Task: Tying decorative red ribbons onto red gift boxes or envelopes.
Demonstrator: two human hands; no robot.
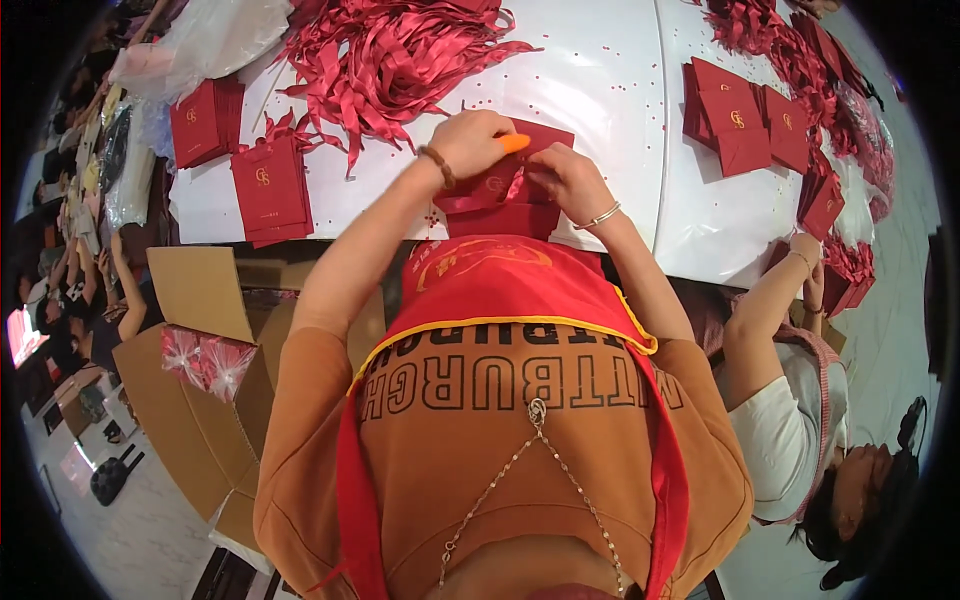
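a dark red paper bag (pixel 490 188) lies at the near edge of the white table (pixel 600 80), straight in front of the person and between the two hands. the left hand (pixel 472 143) rests at the bag's upper left, its fingers bent inward, with a bright orange cover (pixel 513 143) showing at the fingertips. the right hand (pixel 570 182) is on the bag's right side, its fingers curled in over the face of it. the hands are near each other but apart, with part of the bag showing between them. a shiny pink-red ribbon (pixel 516 186) runs across the bag, just beside the right fingertips; i cannot tell whether either hand is closed on the ribbon or on the paper.

more red paper shows just below the bag, next to the red apron (pixel 500 290). beyond the left hand lies a big loose heap of red ribbons (pixel 395 65). left of the left forearm sits a stack of red bags (pixel 270 190), and another pile of bags (pixel 738 115) lies well apart to the right, near a co-worker's hand (pixel 806 250).
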